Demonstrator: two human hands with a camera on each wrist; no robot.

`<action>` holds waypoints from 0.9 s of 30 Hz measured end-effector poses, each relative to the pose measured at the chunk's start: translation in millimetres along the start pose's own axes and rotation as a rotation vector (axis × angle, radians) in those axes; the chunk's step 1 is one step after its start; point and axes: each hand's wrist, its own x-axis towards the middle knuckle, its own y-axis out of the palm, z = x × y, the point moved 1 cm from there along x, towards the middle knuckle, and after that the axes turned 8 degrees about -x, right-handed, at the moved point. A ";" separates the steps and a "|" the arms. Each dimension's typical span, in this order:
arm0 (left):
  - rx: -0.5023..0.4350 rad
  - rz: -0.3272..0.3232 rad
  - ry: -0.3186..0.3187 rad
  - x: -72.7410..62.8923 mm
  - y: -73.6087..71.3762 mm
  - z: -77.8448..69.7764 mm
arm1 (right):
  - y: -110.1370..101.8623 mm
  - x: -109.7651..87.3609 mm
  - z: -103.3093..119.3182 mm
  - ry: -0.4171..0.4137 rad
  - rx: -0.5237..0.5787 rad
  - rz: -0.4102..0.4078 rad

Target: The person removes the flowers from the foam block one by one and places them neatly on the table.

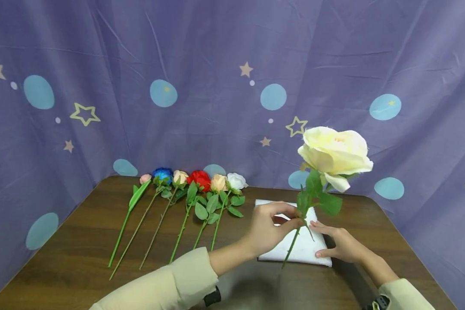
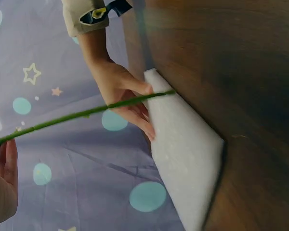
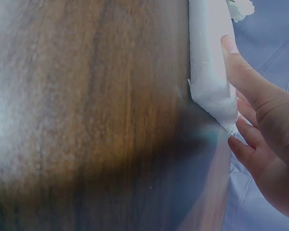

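Pinched by its green stem between thumb and fingers, a pale yellow artificial rose (image 1: 335,155) is in my left hand (image 1: 273,226). Its bloom is up and the stem slants down over a white foam block (image 1: 306,247) on the table. In the left wrist view the bare stem (image 2: 70,117) crosses in front of the foam block (image 2: 183,154); whether its lower end touches the foam I cannot tell. My right hand (image 1: 342,244) rests against the block's right side, fingers spread and fairly straight. The right wrist view shows its thumb (image 3: 243,72) on the foam.
Left of the block, several artificial flowers lie in a row on the brown wooden table (image 1: 73,245): a pink bud (image 1: 145,178), a blue flower (image 1: 162,174), a red one (image 1: 199,180), a white one (image 1: 236,181) and peach ones (image 1: 218,183). A purple curtain (image 1: 217,51) hangs behind.
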 end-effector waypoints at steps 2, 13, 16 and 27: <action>-0.009 -0.004 -0.026 -2.9 -4.8 2.7 | 0.1 -0.1 -0.6 -0.010 0.014 -0.015; -0.001 -0.031 -0.161 -18.9 -27.3 21.0 | 0.4 0.6 -1.3 -0.011 -0.016 -0.014; 0.040 -0.061 -0.176 -19.9 -34.8 22.2 | -0.9 1.4 0.4 0.023 -0.026 0.020; 0.266 -0.101 -0.171 -31.9 -61.4 31.3 | -3.4 0.7 2.7 0.024 -0.019 0.028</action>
